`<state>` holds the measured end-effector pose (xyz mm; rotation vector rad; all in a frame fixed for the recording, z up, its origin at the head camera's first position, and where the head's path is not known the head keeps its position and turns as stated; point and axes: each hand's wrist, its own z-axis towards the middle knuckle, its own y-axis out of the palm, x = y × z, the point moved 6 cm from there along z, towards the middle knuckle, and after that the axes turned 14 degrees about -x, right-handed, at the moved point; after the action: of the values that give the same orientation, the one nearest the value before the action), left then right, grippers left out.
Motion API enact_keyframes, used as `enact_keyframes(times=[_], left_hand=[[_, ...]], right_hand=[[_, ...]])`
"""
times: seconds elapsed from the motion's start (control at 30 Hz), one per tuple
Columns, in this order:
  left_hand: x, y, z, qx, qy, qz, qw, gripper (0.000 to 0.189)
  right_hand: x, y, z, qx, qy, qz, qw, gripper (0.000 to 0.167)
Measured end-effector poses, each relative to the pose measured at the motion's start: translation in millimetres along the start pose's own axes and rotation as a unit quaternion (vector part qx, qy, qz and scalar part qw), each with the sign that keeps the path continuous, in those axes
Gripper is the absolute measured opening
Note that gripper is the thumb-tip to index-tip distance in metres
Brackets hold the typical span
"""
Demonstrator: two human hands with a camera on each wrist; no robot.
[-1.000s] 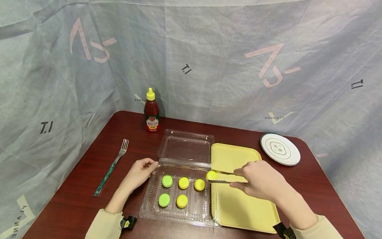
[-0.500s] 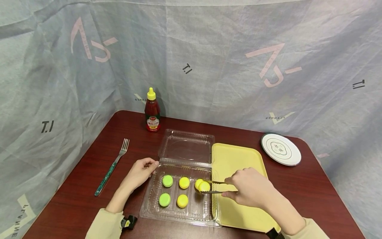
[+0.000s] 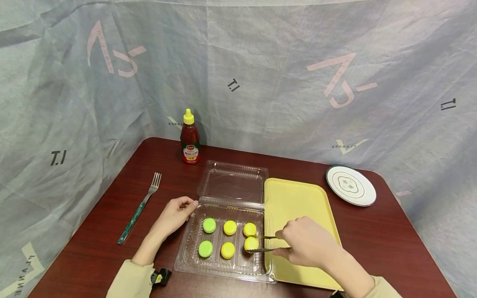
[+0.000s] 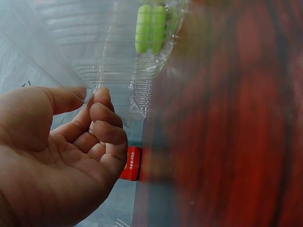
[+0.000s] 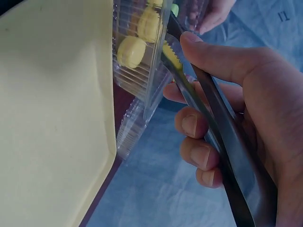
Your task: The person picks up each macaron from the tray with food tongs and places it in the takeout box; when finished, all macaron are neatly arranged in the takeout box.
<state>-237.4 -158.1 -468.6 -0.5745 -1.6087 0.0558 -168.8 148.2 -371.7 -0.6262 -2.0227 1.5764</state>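
Note:
The clear plastic clamshell box [image 3: 220, 272] lies with its lid folded back. My left hand [image 3: 174, 217] pinches the box's left edge between thumb and fingers, as the left wrist view shows. In my right hand [image 3: 307, 244] is a pair of metal tongs [image 5: 220, 127], gripped with the thumb on one arm and fingers on the other. Between the serrated tips is a yellow macaron [image 3: 251, 243], low over the box's right side. Inside the box, two green macarons [image 3: 205, 249] form the left column. Yellow macarons [image 3: 228, 250] fill the middle column, and another yellow one [image 3: 249, 229] sits at back right.
A yellow tray [image 3: 298, 194] adjoins the box on the right, under my right hand. Behind stand a ketchup bottle [image 3: 190, 142] and, at far right, a white plate [image 3: 351, 186]. A fork with a green handle [image 3: 132, 222] lies on the left.
My right hand has brought the tongs and yellow macaron left from over the tray edge, then toward me, to the front right of the box. The left hand stays at the edge.

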Motion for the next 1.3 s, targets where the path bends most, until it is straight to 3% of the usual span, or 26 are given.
enact_keyframes(times=[0.43, 1.3], left_hand=[[2.6, -0.4, -1.5, 0.0, -0.002, 0.004, 1.0, 0.022], [2.3, -0.3, -1.2, 0.001, 0.004, 0.005, 1.0, 0.021]], right_hand=[[-10.0, 3.8, 3.5, -0.014, -0.008, 0.004, 0.9999, 0.043], [-15.1, 5.6, 6.9, -0.024, 0.012, 0.0, 0.9996, 0.043]])
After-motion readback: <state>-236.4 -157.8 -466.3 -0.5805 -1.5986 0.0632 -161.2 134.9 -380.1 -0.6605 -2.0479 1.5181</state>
